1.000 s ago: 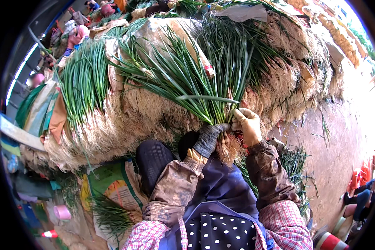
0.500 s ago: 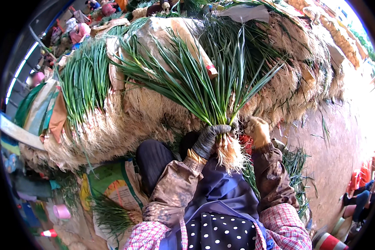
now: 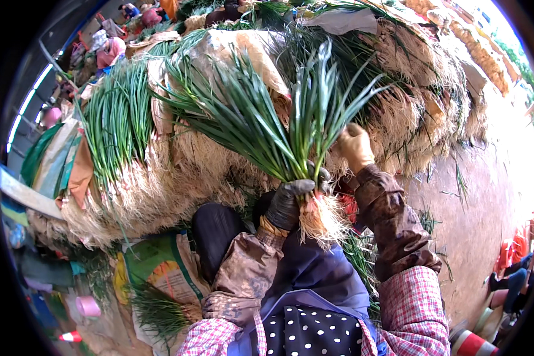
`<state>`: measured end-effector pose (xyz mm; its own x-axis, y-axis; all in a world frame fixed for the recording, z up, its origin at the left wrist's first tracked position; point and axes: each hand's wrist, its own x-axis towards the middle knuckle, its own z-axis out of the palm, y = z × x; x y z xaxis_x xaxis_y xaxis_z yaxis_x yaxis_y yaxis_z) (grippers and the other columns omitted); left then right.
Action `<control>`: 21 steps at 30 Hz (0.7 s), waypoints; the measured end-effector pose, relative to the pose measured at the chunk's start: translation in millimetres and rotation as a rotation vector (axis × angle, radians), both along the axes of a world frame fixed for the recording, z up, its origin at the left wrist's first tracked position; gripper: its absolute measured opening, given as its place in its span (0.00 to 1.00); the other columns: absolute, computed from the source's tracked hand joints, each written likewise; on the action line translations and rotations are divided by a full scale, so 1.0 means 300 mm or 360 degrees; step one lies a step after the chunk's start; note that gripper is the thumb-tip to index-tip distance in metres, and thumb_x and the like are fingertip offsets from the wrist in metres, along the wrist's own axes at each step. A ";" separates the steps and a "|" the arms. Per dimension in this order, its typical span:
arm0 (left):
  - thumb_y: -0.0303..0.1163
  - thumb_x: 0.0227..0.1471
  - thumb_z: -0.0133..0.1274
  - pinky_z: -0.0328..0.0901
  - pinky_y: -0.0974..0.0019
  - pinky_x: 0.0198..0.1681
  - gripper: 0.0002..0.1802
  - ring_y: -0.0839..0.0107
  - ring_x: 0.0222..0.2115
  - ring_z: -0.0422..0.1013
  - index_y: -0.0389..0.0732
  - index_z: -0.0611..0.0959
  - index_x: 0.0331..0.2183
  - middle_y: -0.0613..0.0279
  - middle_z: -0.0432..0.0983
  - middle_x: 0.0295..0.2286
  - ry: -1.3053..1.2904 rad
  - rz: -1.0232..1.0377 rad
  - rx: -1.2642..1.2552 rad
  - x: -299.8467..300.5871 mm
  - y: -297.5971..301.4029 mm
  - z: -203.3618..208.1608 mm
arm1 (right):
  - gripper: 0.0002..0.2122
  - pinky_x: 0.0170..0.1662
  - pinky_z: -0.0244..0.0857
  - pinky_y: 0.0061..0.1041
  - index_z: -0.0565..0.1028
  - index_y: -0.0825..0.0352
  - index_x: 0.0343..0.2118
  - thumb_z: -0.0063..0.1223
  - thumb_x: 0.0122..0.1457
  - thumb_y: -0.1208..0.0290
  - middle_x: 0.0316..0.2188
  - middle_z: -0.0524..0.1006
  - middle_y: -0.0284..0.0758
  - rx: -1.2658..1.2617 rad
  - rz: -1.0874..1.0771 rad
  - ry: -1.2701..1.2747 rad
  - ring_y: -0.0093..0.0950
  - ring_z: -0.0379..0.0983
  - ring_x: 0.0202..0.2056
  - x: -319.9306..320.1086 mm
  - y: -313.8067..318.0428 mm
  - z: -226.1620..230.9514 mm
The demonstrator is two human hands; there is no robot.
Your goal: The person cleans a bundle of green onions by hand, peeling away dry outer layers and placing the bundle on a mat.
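Note:
A bunch of spring onions [image 3: 323, 216], with long green leaves and pale stringy roots, stands in front of my lap. My left hand [image 3: 286, 204], in a dark grey glove, is closed around its stems just above the roots. The leaves fan up and outward over the pile behind. To the right of the stems is my right hand [image 3: 356, 148] in a tan glove. Its fingers are curled in beside the right-hand leaves; whatever they hold, if anything, is hidden.
A long heap of rooted spring onions [image 3: 124, 118] runs across in front of me, partly under pale sacking [image 3: 240, 50]. A green printed sack [image 3: 160, 258] with a small bunch [image 3: 157, 305] lies at my left. Brown floor [image 3: 457, 219] stretches right. People sit at the far left.
My right hand has moved up, away from the roots to beside the leaves. The left hand has turned and shifted slightly left, still gripping the bunch.

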<state>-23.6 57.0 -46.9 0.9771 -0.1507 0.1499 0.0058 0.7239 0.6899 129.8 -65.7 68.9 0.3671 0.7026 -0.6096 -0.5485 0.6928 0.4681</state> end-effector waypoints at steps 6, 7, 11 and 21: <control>0.28 0.42 0.53 0.69 0.65 0.31 0.21 0.67 0.29 0.69 0.38 0.71 0.42 0.53 0.70 0.33 -0.0162 0.0508 -0.0536 0.003 -0.089 0.132 | 0.16 0.22 0.62 0.19 0.69 0.71 0.36 0.36 0.60 0.61 0.23 0.75 0.35 -0.2253 0.0642 -0.3515 0.21 0.69 0.19 0.216 -0.180 -0.125; 0.29 0.42 0.53 0.69 0.64 0.31 0.23 0.67 0.28 0.69 0.36 0.69 0.43 0.54 0.70 0.32 -0.0089 0.0438 -0.0387 0.012 -0.063 0.090 | 0.16 0.23 0.62 0.20 0.70 0.71 0.37 0.36 0.59 0.61 0.23 0.75 0.34 -0.2413 0.0816 -0.3652 0.22 0.69 0.20 0.190 -0.182 -0.099; 0.29 0.44 0.52 0.68 0.66 0.34 0.25 0.68 0.28 0.70 0.34 0.66 0.45 0.57 0.71 0.31 0.0088 0.0343 -0.0464 0.010 -0.104 0.095 | 0.17 0.27 0.62 0.21 0.71 0.70 0.38 0.38 0.58 0.60 0.22 0.74 0.34 -0.2951 0.0901 -0.3844 0.24 0.68 0.22 0.144 -0.220 -0.058; 0.26 0.43 0.49 0.66 0.73 0.31 0.22 0.69 0.27 0.69 0.32 0.67 0.43 0.54 0.71 0.30 0.0388 0.0433 -0.0106 -0.028 -0.152 0.189 | 0.23 0.43 0.61 0.22 0.65 0.71 0.48 0.37 0.58 0.56 0.40 0.72 0.42 -0.2131 0.0812 -0.3631 0.29 0.68 0.41 -0.089 -0.187 -0.198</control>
